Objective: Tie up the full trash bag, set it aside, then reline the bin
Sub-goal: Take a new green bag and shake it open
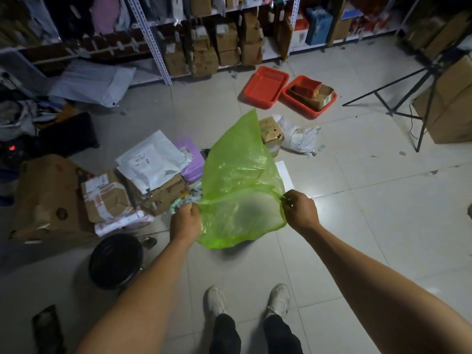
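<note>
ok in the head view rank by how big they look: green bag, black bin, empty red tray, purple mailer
1. green bag
2. black bin
3. empty red tray, though it lies farther off, so its place against the bin is unsure
4. purple mailer, partly covered

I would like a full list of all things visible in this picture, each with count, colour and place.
trash bag: one, green, held open in the air at centre
bin: one, black, on the floor at lower left
trays: two, red, on the floor before the shelves
parcels: several, white, purple and brown, piled at left
shelves: white frame, full of brown boxes, at the back
tripod: one, black, at right
shoes: two, white, bottom centre
left hand: grips the bag's rim
right hand: pinches the bag's rim
</note>
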`<state>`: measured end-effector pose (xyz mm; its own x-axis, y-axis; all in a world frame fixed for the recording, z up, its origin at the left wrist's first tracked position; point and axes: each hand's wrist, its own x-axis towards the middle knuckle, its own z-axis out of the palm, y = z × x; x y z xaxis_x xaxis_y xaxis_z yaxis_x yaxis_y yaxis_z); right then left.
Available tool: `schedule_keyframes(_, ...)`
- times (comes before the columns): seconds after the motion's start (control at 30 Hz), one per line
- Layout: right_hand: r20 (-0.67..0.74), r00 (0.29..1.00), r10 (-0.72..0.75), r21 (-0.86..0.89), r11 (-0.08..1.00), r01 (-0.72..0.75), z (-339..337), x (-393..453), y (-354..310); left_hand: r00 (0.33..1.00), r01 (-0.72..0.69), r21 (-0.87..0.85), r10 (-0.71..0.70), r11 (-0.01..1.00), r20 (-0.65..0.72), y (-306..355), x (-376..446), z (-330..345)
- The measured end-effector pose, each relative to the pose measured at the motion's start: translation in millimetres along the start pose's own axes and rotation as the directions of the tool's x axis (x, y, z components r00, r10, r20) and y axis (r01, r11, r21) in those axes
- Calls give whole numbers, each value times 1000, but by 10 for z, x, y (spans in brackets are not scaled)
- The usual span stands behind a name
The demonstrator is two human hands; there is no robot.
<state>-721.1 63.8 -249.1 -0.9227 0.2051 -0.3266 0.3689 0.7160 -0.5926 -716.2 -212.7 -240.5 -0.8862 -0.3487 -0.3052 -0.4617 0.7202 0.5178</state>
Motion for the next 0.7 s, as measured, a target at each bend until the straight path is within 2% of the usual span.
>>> schedule_keyframes(0.23,-72,995,73,150,987,-62,90,135,22,997,-71,-70,68,995,-42,123,153,123)
schedule_keyframes(0.7,-64,996,59,177,983,-47,476,588,237,999,-33,-62,36,998,39,-22,704,706)
